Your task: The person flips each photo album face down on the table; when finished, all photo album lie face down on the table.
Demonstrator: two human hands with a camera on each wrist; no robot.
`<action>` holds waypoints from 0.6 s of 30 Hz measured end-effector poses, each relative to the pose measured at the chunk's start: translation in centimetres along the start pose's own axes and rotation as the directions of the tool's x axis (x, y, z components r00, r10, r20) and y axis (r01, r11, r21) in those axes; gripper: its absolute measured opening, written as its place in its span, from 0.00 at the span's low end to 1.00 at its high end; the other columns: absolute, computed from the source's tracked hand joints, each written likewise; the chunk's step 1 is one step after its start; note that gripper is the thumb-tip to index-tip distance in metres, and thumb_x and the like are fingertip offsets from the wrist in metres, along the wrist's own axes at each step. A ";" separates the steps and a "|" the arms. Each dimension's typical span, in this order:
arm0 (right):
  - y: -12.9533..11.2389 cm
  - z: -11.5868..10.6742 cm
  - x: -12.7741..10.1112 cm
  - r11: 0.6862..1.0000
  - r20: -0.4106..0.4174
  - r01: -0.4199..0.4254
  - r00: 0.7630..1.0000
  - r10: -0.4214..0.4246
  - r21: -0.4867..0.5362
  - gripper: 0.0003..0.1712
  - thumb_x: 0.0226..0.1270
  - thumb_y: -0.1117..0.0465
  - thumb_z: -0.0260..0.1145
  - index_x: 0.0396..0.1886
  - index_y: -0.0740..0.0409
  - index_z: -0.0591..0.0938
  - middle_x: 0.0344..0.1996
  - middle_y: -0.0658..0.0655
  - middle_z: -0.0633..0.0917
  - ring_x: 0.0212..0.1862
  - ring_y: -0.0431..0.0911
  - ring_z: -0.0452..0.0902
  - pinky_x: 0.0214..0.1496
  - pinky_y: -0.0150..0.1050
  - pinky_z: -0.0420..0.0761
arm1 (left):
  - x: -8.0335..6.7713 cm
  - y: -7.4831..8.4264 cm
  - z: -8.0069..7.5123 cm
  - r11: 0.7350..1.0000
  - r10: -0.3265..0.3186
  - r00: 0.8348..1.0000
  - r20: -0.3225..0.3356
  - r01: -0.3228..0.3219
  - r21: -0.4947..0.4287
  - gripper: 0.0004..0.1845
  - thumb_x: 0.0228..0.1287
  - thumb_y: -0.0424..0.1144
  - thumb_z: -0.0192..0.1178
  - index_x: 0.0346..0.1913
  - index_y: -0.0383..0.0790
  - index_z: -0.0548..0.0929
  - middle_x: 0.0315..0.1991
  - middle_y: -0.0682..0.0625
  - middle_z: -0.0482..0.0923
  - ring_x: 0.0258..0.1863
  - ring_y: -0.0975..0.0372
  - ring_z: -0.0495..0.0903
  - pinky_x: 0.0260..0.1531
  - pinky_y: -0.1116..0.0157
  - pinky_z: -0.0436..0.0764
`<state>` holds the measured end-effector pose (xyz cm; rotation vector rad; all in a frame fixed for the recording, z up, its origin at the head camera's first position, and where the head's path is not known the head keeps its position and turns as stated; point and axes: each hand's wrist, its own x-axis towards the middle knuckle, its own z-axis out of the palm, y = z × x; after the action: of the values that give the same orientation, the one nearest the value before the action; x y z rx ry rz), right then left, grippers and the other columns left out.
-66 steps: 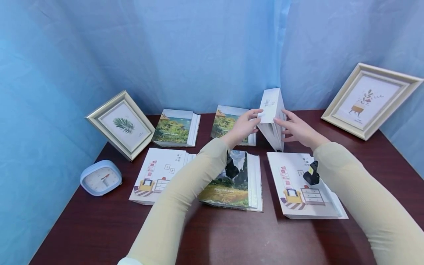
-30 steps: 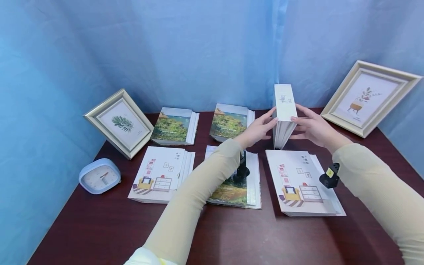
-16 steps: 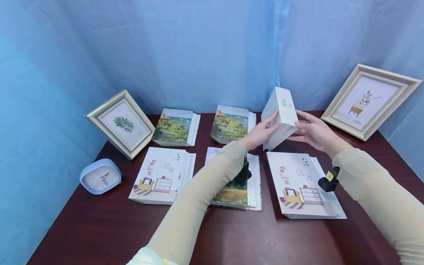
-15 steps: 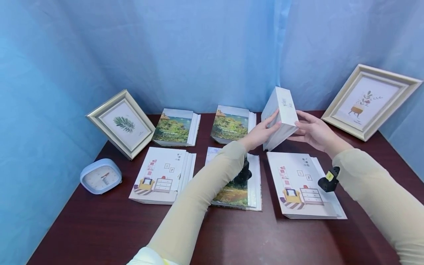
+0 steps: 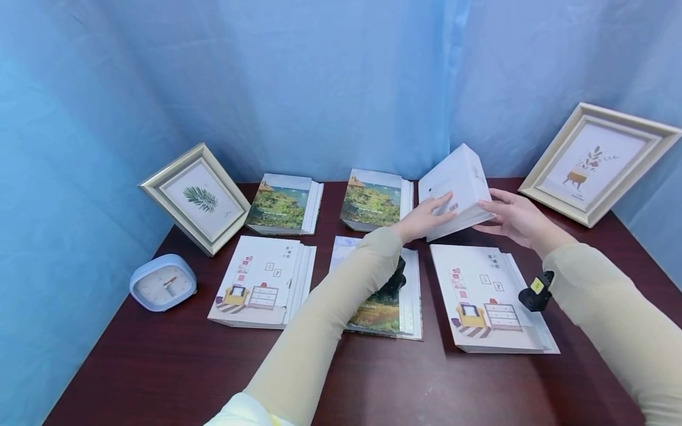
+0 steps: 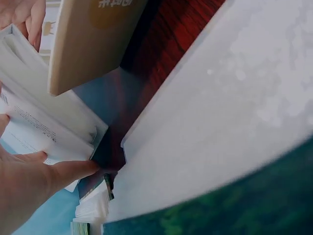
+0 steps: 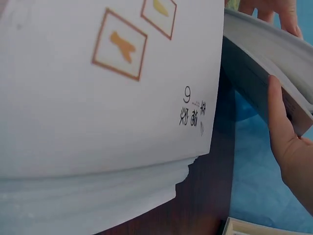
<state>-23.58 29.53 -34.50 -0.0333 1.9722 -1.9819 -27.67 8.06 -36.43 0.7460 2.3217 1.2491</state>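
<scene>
A thick white photo album (image 5: 453,177) leans to the left at the back of the table, its back cover with small print and a barcode turned up. My left hand (image 5: 423,220) lies against that cover with fingers and thumb stretched out. At the album's right edge, my right hand (image 5: 519,220) grips the spine side, thumb on the near face and fingers reaching underneath, partly hidden. The right wrist view shows the right thumb (image 7: 276,105) along the cover. Pages show between the covers in the left wrist view. Below the hands lies a white album with a furniture drawing (image 5: 474,296).
Landscape-covered photo albums lie at the back left (image 5: 279,204), back middle (image 5: 373,198) and front middle (image 5: 375,319), the last partly under my left sleeve. Another white album (image 5: 250,284), a blue clock (image 5: 163,283) and two picture frames, left (image 5: 199,198) and right (image 5: 594,163), stand around. Blue curtain behind.
The album was upright between both hands, shifted right, and now tilts left with its back cover turning up. My left hand has moved onto that cover; the right hand stays at the spine side.
</scene>
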 end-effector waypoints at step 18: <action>2.9 -4.3 0.2 0.998 0.047 -0.060 0.997 0.060 -0.002 0.44 0.73 0.61 0.54 0.75 0.61 0.36 0.38 0.35 0.82 0.42 0.32 0.80 0.43 0.31 0.81 | 0.4 -0.7 0.9 0.961 -0.110 0.990 0.090 0.083 0.263 0.30 0.72 0.47 0.50 0.74 0.52 0.57 0.77 0.46 0.41 0.76 0.58 0.43 0.72 0.66 0.51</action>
<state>-24.21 33.76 -37.52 -0.0202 1.9219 -1.9257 -27.61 8.55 -37.56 0.7508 2.4299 0.8529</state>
